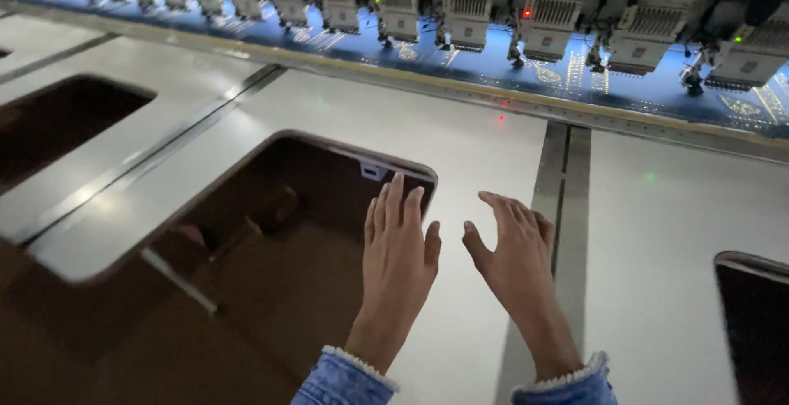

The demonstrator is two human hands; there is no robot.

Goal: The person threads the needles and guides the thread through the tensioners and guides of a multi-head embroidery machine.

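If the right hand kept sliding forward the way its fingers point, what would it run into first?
Probably nothing soon: ahead of the right hand lies bare white table. Farther on comes the blue embroidered cloth under the row of sewing heads, though depth is hard to judge.

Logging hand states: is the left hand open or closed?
Open: the left hand hangs flat, fingers spread, holding nothing, at the edge of the table's dark cutout.
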